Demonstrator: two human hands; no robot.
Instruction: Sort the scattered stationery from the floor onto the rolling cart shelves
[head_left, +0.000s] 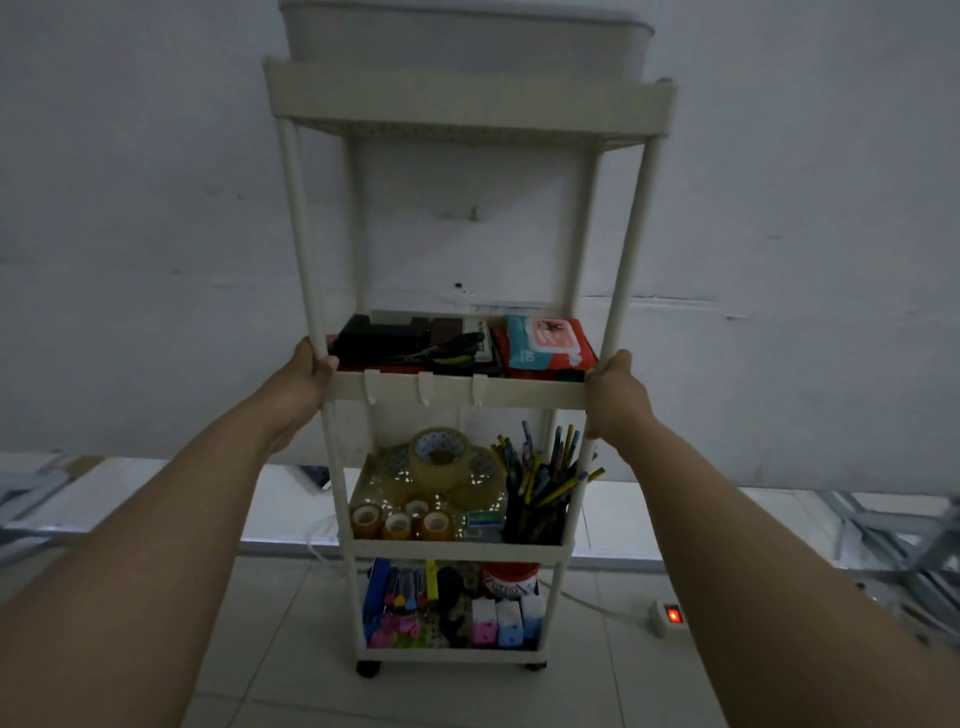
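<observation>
I am gripping the cart (457, 389) by its two front posts at the level of the second shelf: my left hand (306, 371) is curling round the left post, my right hand (613, 387) round the right one. Nothing else is in either hand.

Step, as I judge it: sorting looks done or close to it. No loose stationery is showing on the floor (270, 623) in view. I am probably steadying or rolling the cart. Next move would call for an even push with both hands, minding the power strip (667, 616) and its cable lying near the right wheel.

Count, shelf by shelf:
- Top: one pale bin (462, 36).
- Second: one wipes pack (545, 345), one pair of scissors (441, 348), some dark cases, number unclear.
- Third: large tape rolls (439, 457), one clear with others under it, small tape rolls (397, 522), four visible, one pen cup (537, 512), pens too many to count.
- Bottom: markers (402, 597), one red-lidded tub (511, 579), three little boxes (506, 621).
</observation>
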